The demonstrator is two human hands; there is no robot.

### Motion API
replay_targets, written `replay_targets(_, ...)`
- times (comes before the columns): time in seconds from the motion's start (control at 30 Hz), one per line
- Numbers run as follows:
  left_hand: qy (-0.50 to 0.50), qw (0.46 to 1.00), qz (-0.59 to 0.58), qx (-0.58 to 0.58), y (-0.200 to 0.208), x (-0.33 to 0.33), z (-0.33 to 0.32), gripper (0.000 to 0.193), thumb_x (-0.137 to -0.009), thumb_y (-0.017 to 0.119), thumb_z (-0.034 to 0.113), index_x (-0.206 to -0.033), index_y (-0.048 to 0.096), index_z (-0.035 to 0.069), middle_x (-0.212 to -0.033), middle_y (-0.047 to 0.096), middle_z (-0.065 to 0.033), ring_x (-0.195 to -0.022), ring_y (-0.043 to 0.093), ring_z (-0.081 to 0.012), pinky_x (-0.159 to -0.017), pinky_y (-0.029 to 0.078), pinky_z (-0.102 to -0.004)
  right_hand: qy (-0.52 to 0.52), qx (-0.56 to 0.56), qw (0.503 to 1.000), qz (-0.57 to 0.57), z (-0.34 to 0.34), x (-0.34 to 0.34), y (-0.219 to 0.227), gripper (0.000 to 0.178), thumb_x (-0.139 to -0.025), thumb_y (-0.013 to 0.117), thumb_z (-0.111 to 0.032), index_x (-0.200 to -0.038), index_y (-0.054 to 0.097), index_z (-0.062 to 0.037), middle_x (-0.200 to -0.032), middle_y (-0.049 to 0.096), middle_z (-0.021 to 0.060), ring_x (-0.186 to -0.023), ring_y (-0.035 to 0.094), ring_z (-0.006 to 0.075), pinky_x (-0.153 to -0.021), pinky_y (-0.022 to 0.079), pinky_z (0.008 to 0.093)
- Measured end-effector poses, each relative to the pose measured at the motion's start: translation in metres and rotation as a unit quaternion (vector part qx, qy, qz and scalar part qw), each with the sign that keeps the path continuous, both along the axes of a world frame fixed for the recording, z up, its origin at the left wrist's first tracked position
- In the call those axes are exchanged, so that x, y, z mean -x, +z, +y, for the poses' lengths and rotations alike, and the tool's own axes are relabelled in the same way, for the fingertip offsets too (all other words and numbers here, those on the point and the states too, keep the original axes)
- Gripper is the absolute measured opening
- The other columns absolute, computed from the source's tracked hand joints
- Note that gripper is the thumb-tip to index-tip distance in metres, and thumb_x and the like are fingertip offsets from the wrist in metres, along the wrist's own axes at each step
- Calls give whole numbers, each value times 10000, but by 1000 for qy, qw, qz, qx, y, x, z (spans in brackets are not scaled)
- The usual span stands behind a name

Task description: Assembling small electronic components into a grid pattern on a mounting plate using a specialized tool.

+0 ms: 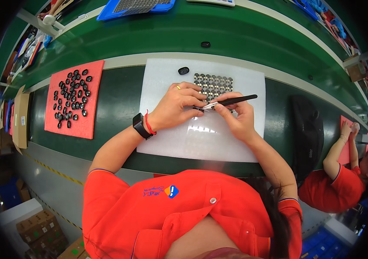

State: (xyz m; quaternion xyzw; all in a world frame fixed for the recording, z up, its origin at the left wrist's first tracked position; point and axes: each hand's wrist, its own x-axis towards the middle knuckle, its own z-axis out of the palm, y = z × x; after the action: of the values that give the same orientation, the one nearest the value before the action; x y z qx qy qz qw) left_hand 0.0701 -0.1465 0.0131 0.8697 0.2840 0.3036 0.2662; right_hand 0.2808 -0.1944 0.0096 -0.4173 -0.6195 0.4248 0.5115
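My left hand [176, 105] is closed, its fingertips pinching a small black oval piece [198, 109] low over the white foam sheet [160, 140]. My right hand [239, 118] grips a pair of tweezers [241, 99] with a black back end, and their pale tips meet the piece at my left fingertips. Just beyond both hands lies a clear sheet with rows of small dark and metallic parts [212, 82]; my fingers hide some of its rows. Another black oval piece [183, 70] rests on the foam, to the left of those rows.
On the left, a red foam pad [74, 128] carries many glossy black oval pieces. One dark piece [205, 44] sits on the green shelf ahead, near a blue tray [158, 8]. A black bag [307, 134] lies to the right, beside a co-worker in red [337, 190].
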Motion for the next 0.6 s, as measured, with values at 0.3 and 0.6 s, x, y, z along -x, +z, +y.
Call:
replay_targets(0.3, 6, 1000, 4, 3, -2, 0, 1, 224, -653, 764, 123, -867, 699, 120, -1005, 653, 21, -1073, 537, -210, -914, 363, -384, 12, 23, 1000, -4, 3, 0, -3, 190, -825, 649, -56, -997, 594, 2, -918, 631, 78, -827, 631, 140, -731, 504, 252)
replay_targets(0.6, 5, 1000, 6, 1, -3, -1, 2, 216, -653, 766, 157, -860, 707, 132, -1001, 653, 20, -1071, 532, -210, -911, 353, -385, 40, 100, 993, 36, 4, -1, -1, 177, -854, 597, 1, -1018, 535, 24, -955, 629, 111, -899, 627, 176, -824, 495, 280)
